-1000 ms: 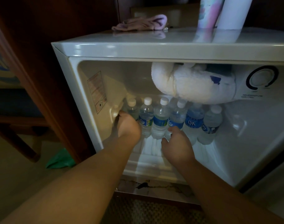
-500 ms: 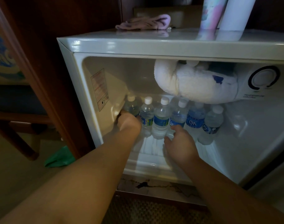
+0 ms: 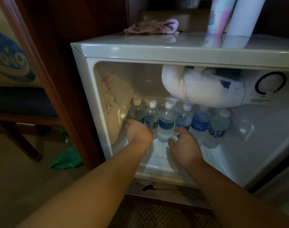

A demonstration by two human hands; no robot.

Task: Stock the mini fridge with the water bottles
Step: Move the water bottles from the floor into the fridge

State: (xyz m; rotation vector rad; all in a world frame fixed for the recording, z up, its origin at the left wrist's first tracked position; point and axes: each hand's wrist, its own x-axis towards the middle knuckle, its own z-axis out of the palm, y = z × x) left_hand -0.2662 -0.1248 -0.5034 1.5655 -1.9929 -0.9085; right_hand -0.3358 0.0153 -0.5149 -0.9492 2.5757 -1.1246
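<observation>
My left hand [image 3: 139,134] reaches into the mini fridge [image 3: 157,51] at the left end of the row of water bottles [image 3: 166,124]; its fingers are hidden behind the knuckles, down by the leftmost bottle [image 3: 137,111], so I cannot tell whether they grip it or only touch it. My right hand [image 3: 184,145] sits at the foot of the row, its fingers [image 3: 177,131] loosely curled against the base of a bottle near the middle, and whether they actually hold it I cannot tell either. The six bottles stand upright, side by side, across the back of the fridge floor, white caps up, most with blue labels. Above the row, under the fridge roof, a white fluffy bundle [image 3: 198,86] hangs down, with the round temperature dial [image 3: 270,83] just right of it. On top of the fridge lie a crumpled pink cloth [image 3: 155,27] to the left and two tall cups [image 3: 222,15] to the right. Left of the fridge, on the floor, a green rag [image 3: 66,158] lies beside a wooden chair leg [image 3: 25,145].
</observation>
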